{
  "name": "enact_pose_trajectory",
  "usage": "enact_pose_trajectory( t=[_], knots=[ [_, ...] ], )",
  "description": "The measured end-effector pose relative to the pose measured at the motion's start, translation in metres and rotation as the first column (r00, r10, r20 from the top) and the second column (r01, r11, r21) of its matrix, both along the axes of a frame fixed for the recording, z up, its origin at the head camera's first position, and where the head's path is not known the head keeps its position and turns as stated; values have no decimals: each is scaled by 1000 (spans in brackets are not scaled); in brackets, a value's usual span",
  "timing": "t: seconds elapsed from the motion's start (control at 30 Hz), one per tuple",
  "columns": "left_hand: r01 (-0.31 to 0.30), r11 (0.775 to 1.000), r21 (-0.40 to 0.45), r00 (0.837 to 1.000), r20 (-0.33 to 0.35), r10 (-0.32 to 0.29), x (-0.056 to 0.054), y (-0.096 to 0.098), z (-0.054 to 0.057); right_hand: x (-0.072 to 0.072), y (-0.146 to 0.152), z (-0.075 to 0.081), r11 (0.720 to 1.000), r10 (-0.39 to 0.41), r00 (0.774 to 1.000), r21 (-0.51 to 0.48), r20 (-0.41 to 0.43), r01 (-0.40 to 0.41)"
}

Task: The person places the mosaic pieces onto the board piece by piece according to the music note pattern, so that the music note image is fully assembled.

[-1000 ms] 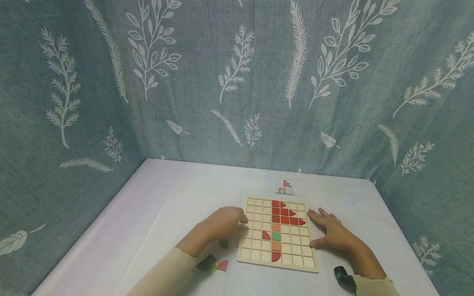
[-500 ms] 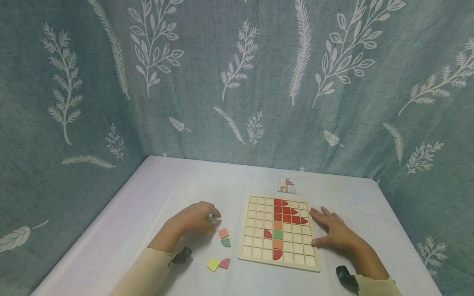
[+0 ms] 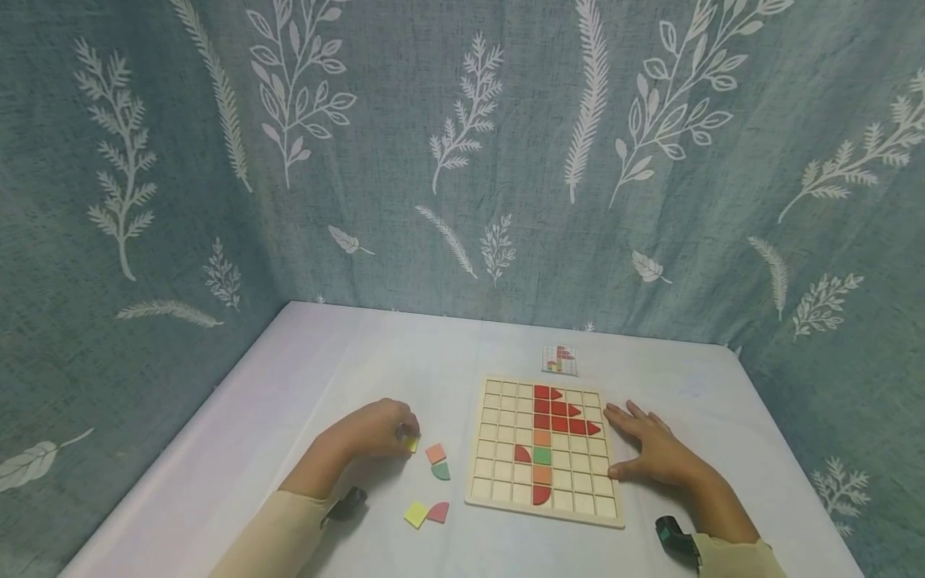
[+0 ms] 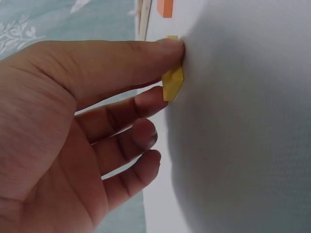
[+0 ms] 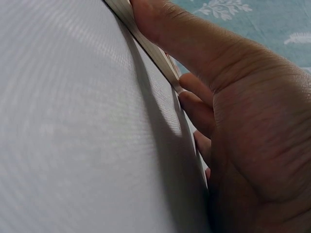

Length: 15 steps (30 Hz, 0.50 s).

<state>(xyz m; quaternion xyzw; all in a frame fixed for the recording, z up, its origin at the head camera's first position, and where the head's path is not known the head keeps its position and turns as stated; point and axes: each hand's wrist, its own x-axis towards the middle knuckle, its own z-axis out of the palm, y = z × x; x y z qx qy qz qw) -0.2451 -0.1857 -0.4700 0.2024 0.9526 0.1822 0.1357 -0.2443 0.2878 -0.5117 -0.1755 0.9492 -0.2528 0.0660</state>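
Left of the board, my left hand (image 3: 376, 429) pinches a small yellow tile (image 4: 173, 83) between thumb and index finger, low over the table; the other fingers curl loosely below. A wooden grid board (image 3: 499, 490) lies flat, with red, orange and green tiles set in its cells. My right hand (image 3: 650, 449) rests spread at the board's right edge, its thumb and fingertips against the wooden rim (image 5: 146, 44). Just right of the left hand lie an orange square tile (image 3: 436, 453) and a green quarter-round tile (image 3: 441, 471).
Nearer the front lie a yellow square tile (image 3: 416, 514) and a red quarter-round tile (image 3: 438, 512). A small pattern card (image 3: 560, 360) lies behind the board. Patterned curtain cloth (image 3: 390, 160) closes off the table's back and sides.
My left hand has moved from the board's left edge leftward to the loose tiles and taken hold of a yellow one. The right hand has stayed at the board.
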Motion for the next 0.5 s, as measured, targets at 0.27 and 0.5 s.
enact_pose_trajectory(
  t=[0.27, 0.5],
  knots=[
    [41, 999, -13, 998, -42, -42, -5, 0, -3, -1, 2, 0, 1000, 7, 1000, 0, -4, -7],
    [98, 995, -5, 990, -100, -98, -5, 11, -1, 0, 1, 0, 1000, 12, 1000, 1, -7, -12]
  ],
)
